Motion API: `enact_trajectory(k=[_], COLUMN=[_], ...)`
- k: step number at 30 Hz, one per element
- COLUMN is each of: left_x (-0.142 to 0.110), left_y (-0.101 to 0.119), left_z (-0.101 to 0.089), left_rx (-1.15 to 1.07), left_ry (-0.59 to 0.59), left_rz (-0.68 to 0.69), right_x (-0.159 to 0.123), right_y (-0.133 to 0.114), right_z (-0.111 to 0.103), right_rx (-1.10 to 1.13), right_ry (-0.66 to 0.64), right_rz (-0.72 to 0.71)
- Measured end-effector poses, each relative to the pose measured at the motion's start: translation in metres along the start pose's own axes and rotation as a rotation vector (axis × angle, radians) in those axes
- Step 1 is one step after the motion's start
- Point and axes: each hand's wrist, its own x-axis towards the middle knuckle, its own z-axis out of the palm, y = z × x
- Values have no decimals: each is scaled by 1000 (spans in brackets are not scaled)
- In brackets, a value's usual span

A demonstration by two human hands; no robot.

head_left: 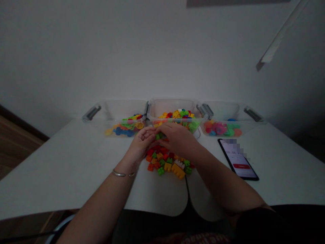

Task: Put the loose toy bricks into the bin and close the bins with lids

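At the left of the white table (63, 162), a metal bangle (119, 174) circles the wrist of the left hand (141, 144), which curls in half closed, and right beside it the right hand (175, 137) arches over, fingers drooping to meet it. Between them shows a green brick (159, 136); both hands crowd it, and from up here I can't tell which one has hold of it, or whether it's pinched at all. Just below lies the pile of bricks (165, 162), red, orange, yellow and green, right under the hands. That's the danger spot: one loose pinch and the brick drops back in, or a wrist brushes the pile and scatters it. Behind, the left bin (124, 110), middle bin (172, 105) and right bin (218, 112) line up, the middle one close to the right knuckles, so a careless lift could clip it. Far right, the phone (237, 159) lies near the forearm, exposed to a stray sweep.
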Motion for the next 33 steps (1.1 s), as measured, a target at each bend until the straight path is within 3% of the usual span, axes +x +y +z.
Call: enact_trajectory(k=[5, 10, 14, 18, 22, 26, 30, 33], left_x=[-3, -7, -9, -10, -10, -11, -9, -8], left_y=[2, 0, -1, 4, 10, 13, 13, 11], left_z=[1, -6, -16, -23, -29, -36, -41, -41], left_rx=[42, 232, 474, 865, 1073, 1144, 1172, 1201], left_ry=[0, -33, -187, -389, -447, -487, -519, -550], left_rz=[51, 114, 153, 278, 334, 331, 307, 289], right_x=[2, 0, -6, -11, -11, -7, -3, -1], right_y=[3, 18, 36, 56, 74, 83, 80, 75], right_z=[-4, -18, -33, -40, -36, -29, -23, -20], right_rx=[114, 198, 136, 68, 9, -62, -126, -168], right_ry=[4, 148, 302, 424, 501, 406, 220, 167], right_rz=[-16, 4, 120, 237, 300, 370, 412, 410])
